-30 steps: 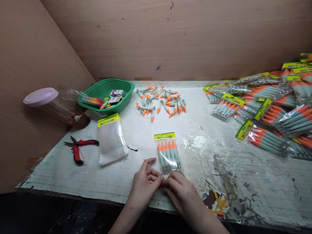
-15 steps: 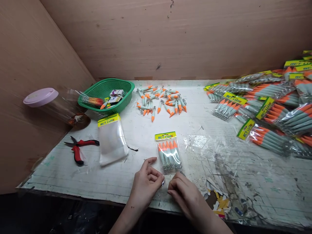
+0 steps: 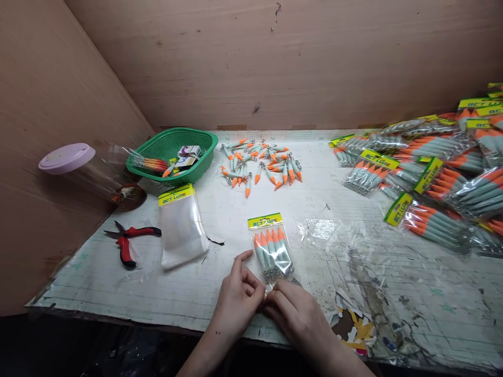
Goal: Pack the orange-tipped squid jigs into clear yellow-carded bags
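Closing the gap at the lower end of the flat, clear plastic bag with a yellow-and-green card header, the bare right hand now meets the bare left hand; half a second earlier, the two stand visibly apart. The bag also sits slightly further left than before. This suggests that work at the lower film edge is again two-handed. The bag lies face up on the white, paper-covered worktable, directly ahead of both hands, header pointing away from the person. State of grip: the left hand appears to pinch the lower film edge between thumb and finger, index finger raised beside the bag; the right hand is curled at the same edge, but whether it clamps film cannot be told. Counts: hands, two; bag in work, one, containing five slim grey-and-orange lures; stack of flat, unfilled clear bags, one; red-and-black-handled pliers, one pair; green plastic basket, one; clear jar with a pink lid, one. Loose grey-and-orange lures overlap, roughly two dozen or more; filled bags in the right-hand pile number at least eight, exact total hidden.
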Tool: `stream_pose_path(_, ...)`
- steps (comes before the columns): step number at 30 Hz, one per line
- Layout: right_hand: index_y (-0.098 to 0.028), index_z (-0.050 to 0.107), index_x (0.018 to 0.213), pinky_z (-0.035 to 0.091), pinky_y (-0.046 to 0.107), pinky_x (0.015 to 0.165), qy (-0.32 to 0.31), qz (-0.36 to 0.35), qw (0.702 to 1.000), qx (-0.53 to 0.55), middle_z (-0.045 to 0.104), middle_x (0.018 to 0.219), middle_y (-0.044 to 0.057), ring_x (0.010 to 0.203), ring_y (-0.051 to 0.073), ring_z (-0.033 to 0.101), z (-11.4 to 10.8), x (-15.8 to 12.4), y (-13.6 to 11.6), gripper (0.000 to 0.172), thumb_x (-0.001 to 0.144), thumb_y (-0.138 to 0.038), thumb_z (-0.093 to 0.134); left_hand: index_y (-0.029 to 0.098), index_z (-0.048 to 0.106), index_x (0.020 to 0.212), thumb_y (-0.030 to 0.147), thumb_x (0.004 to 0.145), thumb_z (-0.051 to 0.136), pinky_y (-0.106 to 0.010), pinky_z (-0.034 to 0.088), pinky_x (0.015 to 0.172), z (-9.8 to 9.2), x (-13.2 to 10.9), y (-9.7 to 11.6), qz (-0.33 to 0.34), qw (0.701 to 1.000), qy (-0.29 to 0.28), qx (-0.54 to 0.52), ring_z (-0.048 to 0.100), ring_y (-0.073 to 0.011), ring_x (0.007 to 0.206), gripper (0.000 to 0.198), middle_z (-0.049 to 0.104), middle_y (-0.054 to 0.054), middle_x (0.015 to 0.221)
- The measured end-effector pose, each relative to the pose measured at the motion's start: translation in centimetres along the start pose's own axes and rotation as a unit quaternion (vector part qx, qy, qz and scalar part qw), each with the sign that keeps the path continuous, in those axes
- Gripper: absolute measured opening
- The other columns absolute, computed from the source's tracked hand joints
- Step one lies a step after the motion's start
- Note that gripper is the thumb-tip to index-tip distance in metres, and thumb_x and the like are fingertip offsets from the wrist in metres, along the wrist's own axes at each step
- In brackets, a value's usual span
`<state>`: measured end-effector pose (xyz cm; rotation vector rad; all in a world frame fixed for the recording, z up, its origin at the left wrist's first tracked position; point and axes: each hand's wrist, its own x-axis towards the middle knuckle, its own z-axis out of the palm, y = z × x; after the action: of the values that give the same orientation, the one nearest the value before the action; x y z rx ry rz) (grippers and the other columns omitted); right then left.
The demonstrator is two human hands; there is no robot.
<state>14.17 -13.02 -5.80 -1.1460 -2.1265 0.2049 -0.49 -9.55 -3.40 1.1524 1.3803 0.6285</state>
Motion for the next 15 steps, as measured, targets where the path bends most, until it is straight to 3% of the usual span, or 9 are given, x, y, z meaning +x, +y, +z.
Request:
stream_pose_path(4,-0.015,0.055,0.075,0.034,0.026,0.051,0.008,-0.035,0.999,-0.023,0.051,0.063,0.002,0.056,0.014,0.044,0.0,0.0,0.1,0.019,0.090,-0.010,0.044,0.019,0.035,0.126,0.023,0.074,0.059,-0.019,0.042,0.048,0.2,0.1,-0.4,0.009,1.000,0.004,-0.002,0.051,-0.0078,0.046,0.057,0.052,0.009,0.063)
stream_pose_path(7,-0.017,0.051,0.079,0.038,0.025,0.053,-0.019,0.002,0.997,0.081,0.053,0.068,0.003,0.060,0.014,0.047,-0.6,-0.2,0.2,0.018,0.092,-0.013,0.040,0.019,0.034,0.125,0.023,0.073,0.059,-0.022,0.046,0.049,0.3,-0.1,-0.3,0.002,1.000,0.012,-0.022,0.056,-0.0101,0.047,0.058,0.053,0.009,0.063)
stream_pose_path(11,-0.021,0.045,0.075,0.041,0.022,0.053,-0.023,0.180,0.941,0.287,0.047,0.069,0.000,0.061,0.012,0.048,-2.7,-1.4,0.6,0.019,0.093,-0.024,0.041,0.019,0.033,0.123,0.021,0.073,0.058,-0.028,0.053,0.055,0.5,-0.1,-0.1,-0.009,0.999,0.015,-0.041,0.063,-0.0144,0.052,0.055,0.053,0.009,0.063)
stream_pose_path(13,-0.022,0.046,0.078,0.041,0.023,0.050,0.056,0.294,0.898,0.323,0.047,0.070,0.000,0.058,0.011,0.047,-4.5,-2.6,2.0,0.018,0.092,-0.032,0.044,0.019,0.033,0.123,0.020,0.075,0.057,-0.029,0.055,0.057,0.6,0.0,-0.1,-0.012,0.999,0.013,-0.043,0.064,-0.0146,0.052,0.054,0.052,0.009,0.064)
stream_pose_path(15,-0.023,0.049,0.085,0.043,0.026,0.050,0.157,0.387,0.871,0.260,0.050,0.071,0.000,0.054,0.012,0.047,-7.0,-4.0,4.6,0.019,0.090,-0.041,0.045,0.019,0.032,0.124,0.020,0.077,0.056,-0.029,0.055,0.057,0.5,-0.2,-0.3,-0.007,0.999,0.001,-0.040,0.064,-0.0145,0.054,0.053,0.052,0.008,0.065)
